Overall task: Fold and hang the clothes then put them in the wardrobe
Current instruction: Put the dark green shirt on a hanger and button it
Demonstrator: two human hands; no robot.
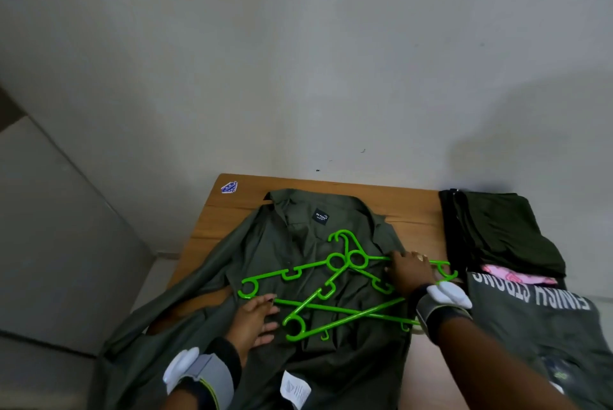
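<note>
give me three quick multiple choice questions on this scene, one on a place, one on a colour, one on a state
1. Where do the hangers lie?
A. on the bare wood
B. on the olive shirt
C. on the floor

2. What colour are the hangers?
A. bright green
B. white
C. black

3. How is the olive shirt now?
A. hung on a hanger
B. folded into a small square
C. spread open on the wooden table

Answers:
1 B, the hangers rest in a tangle on the shirt's front.
2 A, every hanger in view is bright green plastic.
3 C, the shirt lies open with its collar label showing and one sleeve trailing off the table's edge, and no hanger is inside it.
</note>
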